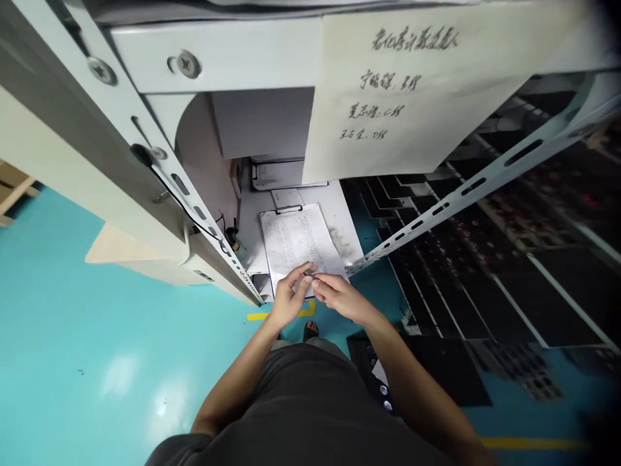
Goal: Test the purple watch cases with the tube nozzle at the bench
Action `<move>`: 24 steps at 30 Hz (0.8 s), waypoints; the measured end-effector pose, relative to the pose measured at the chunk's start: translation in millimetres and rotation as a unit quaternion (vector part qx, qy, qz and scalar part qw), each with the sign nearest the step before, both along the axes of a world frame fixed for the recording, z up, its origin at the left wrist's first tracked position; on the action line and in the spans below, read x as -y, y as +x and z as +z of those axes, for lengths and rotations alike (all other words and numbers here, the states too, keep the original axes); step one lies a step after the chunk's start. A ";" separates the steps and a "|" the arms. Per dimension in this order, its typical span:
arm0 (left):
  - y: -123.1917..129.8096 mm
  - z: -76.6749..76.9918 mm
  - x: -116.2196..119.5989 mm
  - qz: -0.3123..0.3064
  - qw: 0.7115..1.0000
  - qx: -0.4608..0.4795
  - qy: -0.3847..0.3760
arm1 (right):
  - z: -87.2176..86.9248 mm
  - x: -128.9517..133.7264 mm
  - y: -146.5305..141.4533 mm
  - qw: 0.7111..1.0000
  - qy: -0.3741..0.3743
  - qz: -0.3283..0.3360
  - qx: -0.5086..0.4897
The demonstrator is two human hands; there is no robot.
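Observation:
My left hand (290, 296) and my right hand (338, 298) meet over the lower edge of a clipboard (288, 208). Their fingertips are pinched close together. A small dark thing (307, 274) shows between them, too small to name. Under the hands, sheets of paper (301, 239) with columns of handwriting lie on the clipboard, held by its metal clip at the far end. The clipboard rests on a white shelf (349, 228) inside a metal rack.
A second clipboard (291, 175) lies farther back. A handwritten paper notice (388, 97) hangs from the white crossbar (252, 55). Slotted uprights (189, 200) frame the shelf. Racks of dark panels (466, 278) fill the right. Yellow tape (257, 316) marks the turquoise floor (121, 336).

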State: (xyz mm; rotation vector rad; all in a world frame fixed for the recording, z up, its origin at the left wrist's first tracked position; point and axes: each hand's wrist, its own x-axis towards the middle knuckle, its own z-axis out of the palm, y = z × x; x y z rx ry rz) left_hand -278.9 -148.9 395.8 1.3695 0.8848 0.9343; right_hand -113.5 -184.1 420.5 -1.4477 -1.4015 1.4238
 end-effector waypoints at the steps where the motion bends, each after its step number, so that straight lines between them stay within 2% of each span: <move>1: 1.6 0.2 2.3 0.004 0.999 0.035 -0.039 | 0.8 1.2 -5.8 1.000 -0.008 0.001 -0.018; 3: 2.1 1.0 -0.2 0.036 0.991 0.088 -0.095 | -0.2 4.4 -13.1 0.999 -0.022 -0.005 -0.043; 6: -7.1 2.0 -15.7 0.111 0.978 0.134 -0.119 | -5.5 11.0 -13.2 0.998 -0.041 -0.021 -0.052; 9: -25.6 -1.3 -31.6 0.163 0.977 0.100 -0.093 | -9.0 18.0 -5.3 0.997 -0.049 -0.049 -0.037; 11: -38.4 -5.8 -35.8 0.156 0.984 0.044 -0.072 | -7.9 21.7 1.6 0.993 -0.060 -0.097 -0.040; 14: -51.6 -12.7 -32.0 0.113 0.992 -0.034 -0.045 | -1.1 26.4 14.6 0.972 -0.060 -0.215 -0.067; 15: -53.7 -14.4 -29.7 0.071 0.992 -0.101 -0.004 | 2.1 28.1 20.0 0.964 -0.051 -0.252 -0.072; 16: -54.6 -15.7 -27.8 0.011 0.980 -0.190 0.054 | 5.5 30.0 25.7 0.956 -0.039 -0.281 -0.076; 17: -54.4 -16.5 -26.8 -0.059 0.949 -0.285 0.121 | 9.0 31.9 31.5 0.949 -0.026 -0.303 -0.084; 18: -53.4 -17.0 -26.8 -0.125 0.902 -0.369 0.184 | 12.2 33.7 37.1 0.945 -0.015 -0.314 -0.095; 19: -51.9 -16.9 -27.9 -0.178 0.853 -0.431 0.234 | 15.2 35.4 42.1 0.943 -0.004 -0.314 -0.108; 20: -50.1 -16.2 -30.1 -0.212 0.819 -0.464 0.264 | 17.6 36.7 46.2 0.944 0.010 -0.307 -0.120; 22: -46.5 -13.2 -36.9 -0.235 0.808 -0.465 0.276 | 20.2 38.0 51.6 0.947 0.036 -0.294 -0.121; 24: -42.8 -9.1 -45.8 -0.245 0.797 -0.470 0.289 | 19.3 37.2 54.0 0.946 0.056 -0.310 -0.073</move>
